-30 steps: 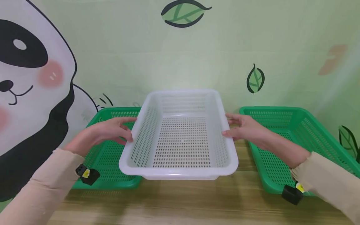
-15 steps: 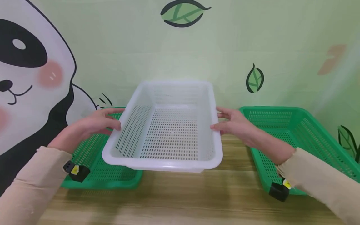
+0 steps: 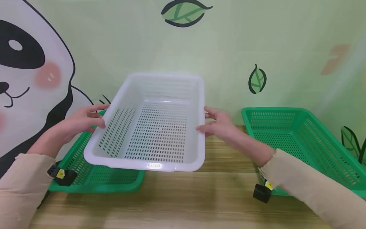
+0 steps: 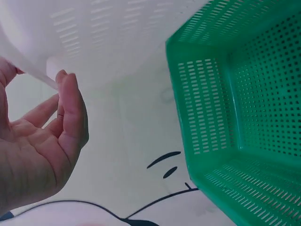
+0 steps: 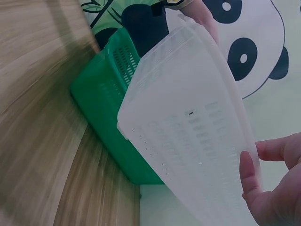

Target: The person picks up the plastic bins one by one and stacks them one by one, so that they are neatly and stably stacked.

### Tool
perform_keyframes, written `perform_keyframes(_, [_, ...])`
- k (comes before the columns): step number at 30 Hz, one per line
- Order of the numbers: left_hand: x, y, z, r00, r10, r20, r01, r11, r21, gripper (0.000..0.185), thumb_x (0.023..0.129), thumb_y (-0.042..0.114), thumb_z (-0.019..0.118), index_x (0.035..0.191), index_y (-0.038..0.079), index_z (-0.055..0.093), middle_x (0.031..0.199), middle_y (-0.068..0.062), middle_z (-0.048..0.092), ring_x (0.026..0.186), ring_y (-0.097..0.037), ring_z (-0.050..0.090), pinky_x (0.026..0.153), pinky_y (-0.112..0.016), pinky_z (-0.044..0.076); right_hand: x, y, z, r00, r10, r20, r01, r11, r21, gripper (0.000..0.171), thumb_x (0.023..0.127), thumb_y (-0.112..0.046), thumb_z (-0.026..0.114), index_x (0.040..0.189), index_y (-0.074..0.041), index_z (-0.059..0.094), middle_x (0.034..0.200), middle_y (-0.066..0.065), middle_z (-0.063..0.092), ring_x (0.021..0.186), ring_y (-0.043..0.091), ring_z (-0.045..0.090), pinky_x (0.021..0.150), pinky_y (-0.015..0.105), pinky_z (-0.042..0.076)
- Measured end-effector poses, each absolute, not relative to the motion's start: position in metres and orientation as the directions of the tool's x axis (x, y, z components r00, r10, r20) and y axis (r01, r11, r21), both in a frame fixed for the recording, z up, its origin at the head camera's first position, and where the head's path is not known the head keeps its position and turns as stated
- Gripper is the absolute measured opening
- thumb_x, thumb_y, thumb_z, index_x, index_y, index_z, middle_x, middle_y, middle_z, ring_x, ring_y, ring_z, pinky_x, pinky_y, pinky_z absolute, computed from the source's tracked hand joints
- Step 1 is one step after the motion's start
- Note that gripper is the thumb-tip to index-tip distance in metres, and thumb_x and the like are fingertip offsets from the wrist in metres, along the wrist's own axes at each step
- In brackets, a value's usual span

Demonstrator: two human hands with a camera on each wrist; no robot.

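A white perforated plastic basket (image 3: 148, 127) is hanging above the wooden surface (image 3: 183, 200), gripped on its left rim by the left hand (image 3: 78, 122) and on its right rim by the right hand (image 3: 218, 124). Beneath and to its left, a green perforated plastic basket (image 3: 94, 176) is sitting on the surface; a second green perforated basket (image 3: 300, 143) is sitting well apart at the right, before the panda-printed wall (image 3: 28, 79).
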State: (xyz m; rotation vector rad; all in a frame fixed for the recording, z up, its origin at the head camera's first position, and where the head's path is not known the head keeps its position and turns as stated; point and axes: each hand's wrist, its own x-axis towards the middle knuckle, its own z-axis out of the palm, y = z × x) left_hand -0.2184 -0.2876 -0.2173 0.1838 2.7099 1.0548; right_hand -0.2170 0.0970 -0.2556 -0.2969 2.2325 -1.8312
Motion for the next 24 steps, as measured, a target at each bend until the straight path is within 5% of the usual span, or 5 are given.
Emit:
perform_keyframes(5, [-0.215, -0.301, -0.218, -0.973, 0.180, -0.147, 0.040, 0.753, 0.657, 0.068, 0.087, 0.016, 0.052, 0.145, 0.010, 0.018, 0.118, -0.022, 0.050, 0.092, -0.024, 0.058, 0.078, -0.044, 0.048, -0.213, 0.085, -0.256, -0.949, -0.312, -0.046, 0.008, 0.123, -0.992, 0.079, 0.081, 0.000, 0.063, 0.145, -0.006, 0.017, 0.128, 0.013, 0.045, 0.098, 0.027, 0.059, 0.076, 0.036, 0.052])
perform_keyframes(13, [-0.213, -0.317, -0.220, -0.981, 0.160, -0.110, 0.056, 0.776, 0.628, 0.068, 0.088, 0.020, 0.053, 0.146, 0.011, 0.017, 0.123, -0.025, 0.048, 0.093, -0.024, 0.058, 0.079, -0.047, 0.048, -0.214, 0.070, -0.255, -0.954, -0.297, -0.048, 0.024, 0.083, -0.996, 0.078, 0.080, 0.003, 0.062, 0.144, -0.006, 0.019, 0.128, 0.014, 0.045, 0.092, 0.025, 0.061, 0.076, 0.035, 0.052])
perform_keyframes(24, [-0.214, -0.339, -0.222, -0.982, 0.157, -0.108, 0.052, 0.766, 0.640, 0.064, 0.089, 0.015, 0.051, 0.144, 0.006, 0.020, 0.117, -0.019, 0.055, 0.084, -0.013, 0.060, 0.073, -0.035, 0.048, -0.218, 0.047, -0.258, -0.951, -0.307, -0.034, 0.028, 0.024, -0.999, 0.076, 0.080, 0.006, 0.061, 0.143, -0.004, 0.021, 0.129, 0.017, 0.044, 0.097, 0.033, 0.059, 0.074, 0.035, 0.053])
